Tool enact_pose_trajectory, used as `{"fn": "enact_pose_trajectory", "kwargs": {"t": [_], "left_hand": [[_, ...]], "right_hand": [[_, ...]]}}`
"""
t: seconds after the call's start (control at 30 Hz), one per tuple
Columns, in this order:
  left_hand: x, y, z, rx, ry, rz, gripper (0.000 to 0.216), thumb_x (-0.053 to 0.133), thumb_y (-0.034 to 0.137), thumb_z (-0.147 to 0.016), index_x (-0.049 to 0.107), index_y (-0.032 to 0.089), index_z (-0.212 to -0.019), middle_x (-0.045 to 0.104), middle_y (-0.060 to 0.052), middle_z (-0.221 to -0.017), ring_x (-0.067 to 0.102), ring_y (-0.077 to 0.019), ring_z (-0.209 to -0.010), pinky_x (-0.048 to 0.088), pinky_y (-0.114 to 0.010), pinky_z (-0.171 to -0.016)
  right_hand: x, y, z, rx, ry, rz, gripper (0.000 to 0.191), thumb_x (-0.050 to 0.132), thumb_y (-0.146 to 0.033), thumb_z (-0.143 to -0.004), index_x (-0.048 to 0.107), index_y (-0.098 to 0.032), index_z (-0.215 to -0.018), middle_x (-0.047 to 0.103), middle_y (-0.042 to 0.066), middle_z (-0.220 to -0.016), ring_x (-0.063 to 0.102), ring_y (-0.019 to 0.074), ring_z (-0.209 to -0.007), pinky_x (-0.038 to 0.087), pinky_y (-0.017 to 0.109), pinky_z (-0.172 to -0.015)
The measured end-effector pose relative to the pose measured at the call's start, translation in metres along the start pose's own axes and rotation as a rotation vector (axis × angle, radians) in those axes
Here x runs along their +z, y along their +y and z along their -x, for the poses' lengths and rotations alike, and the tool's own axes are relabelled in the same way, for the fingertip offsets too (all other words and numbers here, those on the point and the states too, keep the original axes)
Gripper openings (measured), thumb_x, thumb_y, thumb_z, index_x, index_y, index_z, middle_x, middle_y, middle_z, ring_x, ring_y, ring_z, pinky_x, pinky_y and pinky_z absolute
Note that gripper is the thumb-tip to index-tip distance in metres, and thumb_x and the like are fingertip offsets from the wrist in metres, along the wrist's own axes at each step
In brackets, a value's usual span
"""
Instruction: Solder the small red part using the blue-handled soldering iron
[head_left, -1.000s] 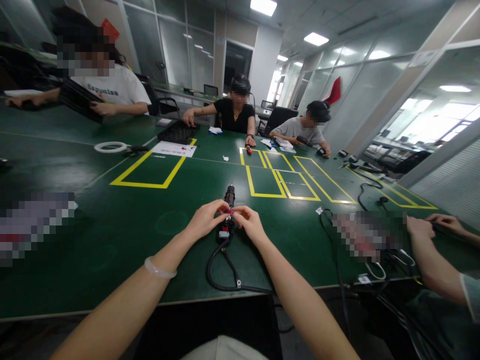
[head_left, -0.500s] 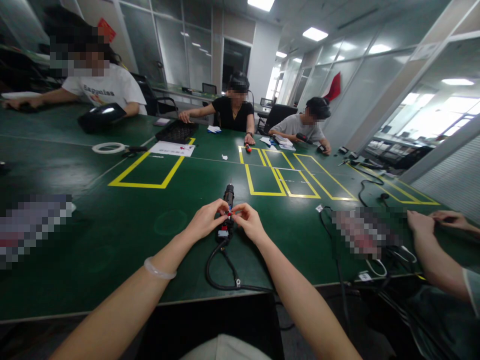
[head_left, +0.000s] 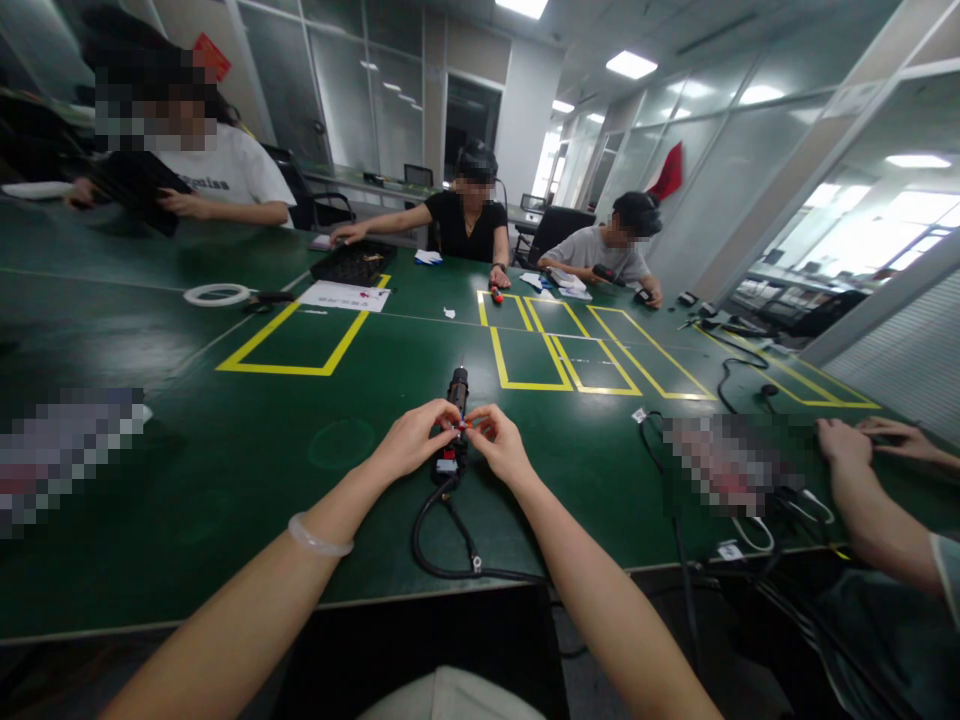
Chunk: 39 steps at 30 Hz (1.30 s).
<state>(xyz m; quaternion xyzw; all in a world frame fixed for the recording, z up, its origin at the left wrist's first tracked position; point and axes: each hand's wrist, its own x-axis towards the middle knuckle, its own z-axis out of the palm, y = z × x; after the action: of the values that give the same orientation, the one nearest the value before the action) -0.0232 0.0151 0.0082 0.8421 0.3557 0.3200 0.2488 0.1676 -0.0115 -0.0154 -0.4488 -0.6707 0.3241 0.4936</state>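
Note:
A black corded tool (head_left: 459, 384) with a thin pointed tip, possibly an electric screwdriver, lies on the green table, tip facing away from me. My left hand (head_left: 411, 440) and my right hand (head_left: 496, 446) meet over its middle, fingertips pinched together from both sides. Specks of red, orange and white show between the fingertips, too small to name. Below the hands, the rear of the tool has a red patch and a pale label (head_left: 446, 466). From its end a black cable (head_left: 417, 545) loops toward the table edge, with a small light tag on it.
Yellow tape outlines (head_left: 525, 388) mark the table ahead. Left of them are a white ring (head_left: 217, 296), a paper sheet (head_left: 341, 294) and a black tray (head_left: 356, 262). Co-workers sit across; another person's hands (head_left: 844, 440) are at right, beyond blurred items and cables (head_left: 679, 560).
My hands stay over the tool with almost no shift. Across the table at left, a co-worker now holds up a dark object in both hands; the middle co-worker's arm has moved left over the tray.

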Motion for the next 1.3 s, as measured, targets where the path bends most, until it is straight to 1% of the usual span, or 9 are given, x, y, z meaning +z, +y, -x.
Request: {"fn": "enact_pose_trajectory", "kwargs": {"t": [0.2, 0.4, 0.5, 0.6, 0.73, 0.83, 0.97, 1.1, 1.3], "left_hand": [[-0.002, 0.003, 0.0, -0.034, -0.005, 0.064, 0.022, 0.052, 0.035, -0.09, 0.06, 0.02, -0.105, 0.069, -0.003, -0.096, 0.066, -0.0184, -0.088, 0.049, -0.028, -0.079], [-0.003, 0.002, -0.001, -0.039, -0.026, 0.064, 0.028, 0.053, 0.039, -0.089, 0.062, 0.02, -0.108, 0.07, -0.004, -0.099, 0.066, -0.0196, -0.09, 0.049, -0.029, -0.08], [-0.002, -0.001, -0.001, -0.055, -0.031, 0.068, 0.028, 0.05, 0.039, -0.091, 0.064, 0.02, -0.106, 0.071, -0.004, -0.099, 0.066, -0.0196, -0.09, 0.048, -0.029, -0.08], [-0.002, -0.002, -0.002, -0.056, -0.043, 0.071, 0.029, 0.05, 0.041, -0.091, 0.065, 0.02, -0.106, 0.071, -0.003, -0.099, 0.065, -0.0196, -0.09, 0.048, -0.028, -0.081], [-0.005, 0.002, -0.001, -0.033, 0.003, 0.005, 0.032, 0.042, 0.04, -0.095, 0.065, 0.021, -0.107, 0.069, -0.005, -0.105, 0.062, -0.0208, -0.099, 0.046, -0.032, -0.088], [-0.007, 0.001, -0.001, 0.013, -0.008, -0.072, 0.034, 0.039, 0.036, -0.096, 0.064, 0.023, -0.113, 0.066, -0.005, -0.116, 0.058, -0.0218, -0.109, 0.042, -0.036, -0.098], [-0.001, -0.01, 0.001, 0.049, -0.128, -0.164, 0.036, 0.04, 0.035, -0.096, 0.063, 0.025, -0.122, 0.051, -0.006, -0.142, 0.041, -0.0243, -0.133, 0.029, -0.044, -0.112], [0.005, -0.019, 0.004, -0.019, -0.22, -0.213, 0.04, 0.039, 0.042, -0.097, 0.056, 0.034, -0.132, 0.032, -0.002, -0.156, 0.022, -0.0286, -0.145, 0.016, -0.055, -0.115], [0.006, -0.018, 0.007, -0.054, -0.284, -0.205, 0.047, 0.034, 0.046, -0.098, 0.042, 0.036, -0.143, 0.017, -0.002, -0.16, 0.015, -0.0283, -0.147, 0.015, -0.054, -0.116]], "right_hand": [[-0.001, 0.002, -0.001, -0.028, -0.026, -0.044, 0.02, 0.062, -0.029, -0.08, 0.059, -0.019, -0.097, 0.061, 0.002, -0.089, 0.054, 0.0125, -0.071, 0.042, 0.024, -0.062], [0.0, 0.009, 0.0, 0.035, -0.048, -0.134, 0.026, 0.063, -0.036, -0.081, 0.058, -0.019, -0.1, 0.064, 0.002, -0.085, 0.057, 0.0133, -0.07, 0.046, 0.026, -0.066], [-0.001, 0.006, 0.002, 0.003, -0.082, -0.074, 0.031, 0.063, -0.036, -0.082, 0.055, -0.02, -0.108, 0.065, 0.002, -0.086, 0.057, 0.0132, -0.07, 0.046, 0.026, -0.066], [-0.004, -0.001, 0.003, -0.044, -0.087, 0.022, 0.022, 0.06, -0.033, -0.084, 0.057, -0.02, -0.102, 0.065, 0.002, -0.087, 0.058, 0.0136, -0.072, 0.045, 0.027, -0.067], [-0.013, -0.007, 0.006, 0.013, -0.107, -0.014, 0.019, 0.06, -0.033, -0.083, 0.056, -0.019, -0.096, 0.064, 0.002, -0.083, 0.058, 0.0138, -0.072, 0.045, 0.026, -0.066], [-0.021, -0.006, 0.014, 0.082, -0.189, -0.075, 0.02, 0.062, -0.032, -0.081, 0.055, -0.019, -0.094, 0.063, 0.001, -0.08, 0.057, 0.0127, -0.069, 0.044, 0.025, -0.063], [-0.026, -0.001, 0.027, 0.116, -0.273, -0.022, 0.017, 0.061, -0.028, -0.08, 0.056, -0.018, -0.093, 0.062, -0.001, -0.077, 0.053, 0.0106, -0.064, 0.04, 0.022, -0.059], [-0.021, -0.001, 0.032, 0.073, -0.284, 0.07, 0.014, 0.058, -0.027, -0.082, 0.056, -0.019, -0.094, 0.062, -0.002, -0.077, 0.052, 0.0101, -0.062, 0.04, 0.023, -0.061], [-0.013, -0.005, 0.03, 0.004, -0.26, 0.171, 0.014, 0.06, -0.027, -0.082, 0.062, -0.019, -0.095, 0.061, -0.001, -0.076, 0.052, 0.0114, -0.064, 0.041, 0.023, -0.062]]}}
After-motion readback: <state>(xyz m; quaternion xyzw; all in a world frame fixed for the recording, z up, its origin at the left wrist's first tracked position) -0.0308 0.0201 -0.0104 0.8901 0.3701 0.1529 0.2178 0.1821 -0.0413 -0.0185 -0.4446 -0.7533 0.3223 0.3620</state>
